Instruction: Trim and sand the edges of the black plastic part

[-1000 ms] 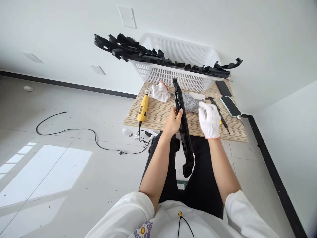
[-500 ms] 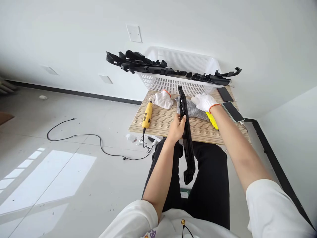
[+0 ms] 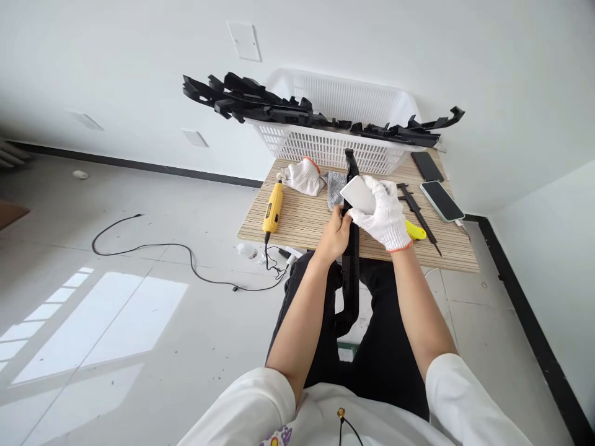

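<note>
The bare left hand (image 3: 335, 234) grips a long black trim (image 3: 352, 248) mid-length, its far end over the tabletop (image 3: 297, 220), its near end between the knees. The gloved right hand (image 3: 383, 214) pinches a white sheet (image 3: 359, 194) against the trim just above the left hand. Holding the trim firm and the sheet flat on it would likely serve best. A yellow tool (image 3: 273, 207), spare glove (image 3: 303, 176) and basket (image 3: 325, 145) lie beyond.

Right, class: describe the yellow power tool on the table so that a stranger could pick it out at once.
Start at the striped wooden table in front of the white basket. Near the table's left edge lies the yellow power tool, just left of a loose white glove. It is stubby and bright yellow, and a black cord runs from it onto the floor; no neighbour has a cord.
</note>
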Available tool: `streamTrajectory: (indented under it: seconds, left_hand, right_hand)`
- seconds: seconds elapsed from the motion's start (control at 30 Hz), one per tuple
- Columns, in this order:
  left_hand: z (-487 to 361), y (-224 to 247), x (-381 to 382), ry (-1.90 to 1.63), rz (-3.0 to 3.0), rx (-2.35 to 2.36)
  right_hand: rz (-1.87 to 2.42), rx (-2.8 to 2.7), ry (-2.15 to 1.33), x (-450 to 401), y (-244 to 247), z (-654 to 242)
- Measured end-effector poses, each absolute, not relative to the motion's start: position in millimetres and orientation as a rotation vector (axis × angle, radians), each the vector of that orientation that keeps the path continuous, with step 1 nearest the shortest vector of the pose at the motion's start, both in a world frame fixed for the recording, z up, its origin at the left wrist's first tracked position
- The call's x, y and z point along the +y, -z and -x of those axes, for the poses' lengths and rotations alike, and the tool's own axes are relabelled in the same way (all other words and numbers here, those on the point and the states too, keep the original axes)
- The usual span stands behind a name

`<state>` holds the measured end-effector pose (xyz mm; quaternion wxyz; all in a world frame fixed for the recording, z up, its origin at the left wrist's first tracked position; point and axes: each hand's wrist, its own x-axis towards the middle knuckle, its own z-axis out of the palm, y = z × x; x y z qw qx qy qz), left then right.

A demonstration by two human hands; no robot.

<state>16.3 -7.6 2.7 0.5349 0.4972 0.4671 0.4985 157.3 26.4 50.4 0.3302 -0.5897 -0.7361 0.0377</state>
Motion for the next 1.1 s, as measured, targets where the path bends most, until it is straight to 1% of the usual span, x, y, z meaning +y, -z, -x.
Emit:
streamTrajectory:
  seconds: [0.13, 0.27, 0.4, 0.53, 0.67, 0.77, 0.9, 1.03, 1.1]
  left_hand:
    - [-16, -1, -8, -1.16, -1.171, 1.109]
    - [-16, 0, -6, -1.183, -1.222, 1.228]
    - [-16, 0, -5, -1.187, -1.217, 1.262]
    - [-16, 1, -4, -1.192, -1.245, 1.271]
    - [-15, 2, -4, -1.211, -1.269, 1.279]
    - [-15, 3, -4, -1.203, -1.284, 1.283]
    - [-14, 2, -5, -1.214, -1.254, 1.273]
    - [-14, 0, -6, -1.211, -1.266, 1.283]
    - [-14, 0, -6, -1.206, -1.273, 1.284]
  right_hand:
    - [1.627, -1.667, -0.118, 36, -36, -161]
    - [1.557, -1.838, -0.227, 38, -27, -161]
    - [1.774, -1.616, -0.082, 31, -20, -156]
    - [1.684, -1.784, -0.13, 27, -19, -154]
    - [1.71, -1.762, -0.07, 28, -20, -155]
    - [1.6, -1.889, -0.099, 29, -20, -157]
    - [1.676, -1.675, -0.047, 32, -20, -159]
    - [1.504, -1.884, -0.086, 31, -20, -158]
    - [1.563, -1.829, -0.101, 30, -20, -156]
